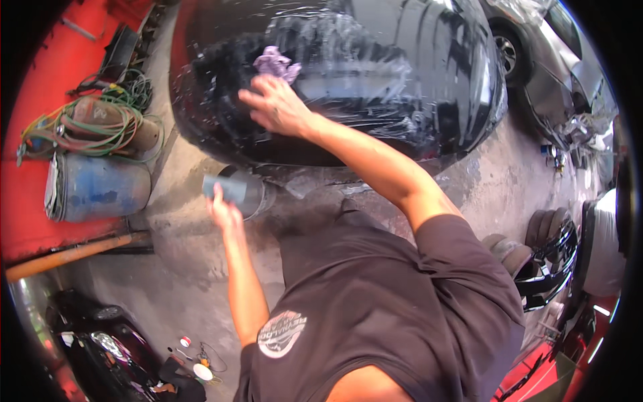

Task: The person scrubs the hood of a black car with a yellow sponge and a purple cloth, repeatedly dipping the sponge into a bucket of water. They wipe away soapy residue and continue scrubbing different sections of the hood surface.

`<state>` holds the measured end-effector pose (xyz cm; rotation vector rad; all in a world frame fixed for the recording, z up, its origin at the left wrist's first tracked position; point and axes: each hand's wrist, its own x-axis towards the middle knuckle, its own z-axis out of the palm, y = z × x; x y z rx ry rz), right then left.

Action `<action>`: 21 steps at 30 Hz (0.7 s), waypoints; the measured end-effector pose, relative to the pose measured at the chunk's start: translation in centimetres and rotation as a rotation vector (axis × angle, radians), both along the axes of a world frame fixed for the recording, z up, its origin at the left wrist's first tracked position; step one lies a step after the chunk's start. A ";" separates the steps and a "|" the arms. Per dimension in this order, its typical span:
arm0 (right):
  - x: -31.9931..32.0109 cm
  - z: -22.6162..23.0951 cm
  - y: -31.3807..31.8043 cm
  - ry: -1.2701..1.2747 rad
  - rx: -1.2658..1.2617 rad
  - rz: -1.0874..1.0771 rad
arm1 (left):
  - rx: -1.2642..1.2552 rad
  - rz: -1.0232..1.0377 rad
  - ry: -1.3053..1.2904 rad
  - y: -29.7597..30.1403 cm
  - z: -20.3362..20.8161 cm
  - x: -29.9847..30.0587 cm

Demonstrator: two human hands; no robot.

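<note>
A black car hood (348, 100), wet and streaked with pale whitish film, lies in front of me. On its left part rests a crumpled mauve cloth (276, 63). My right hand (278, 107) is stretched over the hood just below the cloth, fingers apart and nothing gripped; whether its fingertips touch the cloth I cannot tell. Lower left, my left hand (224, 211) is closed on a flat grey-blue rectangular pad (224, 189), slightly smeared by motion. Behind that pad stands a dark bucket (258, 194), partly hidden.
At left are a blue drum (100, 186) and a gas cylinder (100, 120) draped with coiled hoses. An orange beam (70, 256) lies below them. A grey car (556, 74) stands right, with tyres (546, 228) nearer. A person crouches beside a dark car part (100, 342) at lower left.
</note>
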<state>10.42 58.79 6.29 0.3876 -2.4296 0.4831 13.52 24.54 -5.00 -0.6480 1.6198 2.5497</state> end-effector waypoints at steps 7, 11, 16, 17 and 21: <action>-5.6 -7.1 10.2 -0.335 0.114 -0.267 | -0.744 0.049 -0.230 -12.3 -6.9 21.9; -3.1 -8.1 7.3 -0.354 0.200 -0.218 | -0.895 0.068 -0.544 -17.0 -7.6 31.5; 1.8 -10.9 5.2 -0.221 0.241 -0.193 | -1.091 -0.031 -0.708 -16.3 -9.5 34.9; 2.7 -11.0 5.4 -0.248 0.223 -0.194 | -1.069 -0.060 -0.659 -15.8 -9.9 33.9; 5.2 -9.9 6.4 -0.117 0.241 -0.217 | -0.929 -0.118 -0.475 -14.6 -11.3 30.2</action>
